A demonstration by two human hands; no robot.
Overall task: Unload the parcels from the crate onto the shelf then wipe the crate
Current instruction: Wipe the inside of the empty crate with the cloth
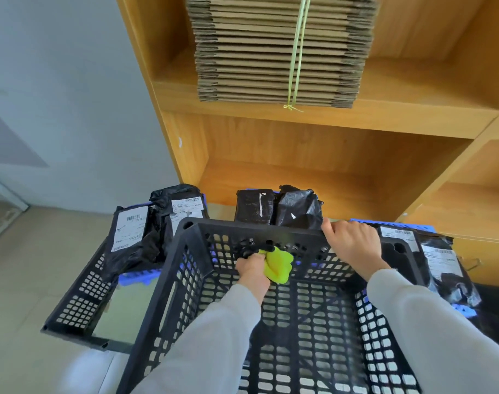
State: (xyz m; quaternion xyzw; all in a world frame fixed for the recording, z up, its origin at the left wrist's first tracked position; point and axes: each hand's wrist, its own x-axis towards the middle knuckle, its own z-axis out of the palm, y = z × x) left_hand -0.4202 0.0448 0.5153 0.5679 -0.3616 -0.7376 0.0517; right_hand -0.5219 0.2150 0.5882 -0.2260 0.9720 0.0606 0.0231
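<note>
Left hand (251,270) clenches a crumpled yellow-green cloth (278,265) against the inner far wall of the black perforated plastic crate (313,322). Right hand (353,241) curls over that wall's rim. Black poly-bag parcels (276,207) stand just beyond. Risk: cloth snagging in perforations, tipping the crate.

The crate (271,322) fills the lower centre; parcels (276,207) lie behind it, left and right; the cardboard stack (279,49) sits on the shelf (384,115) above.
</note>
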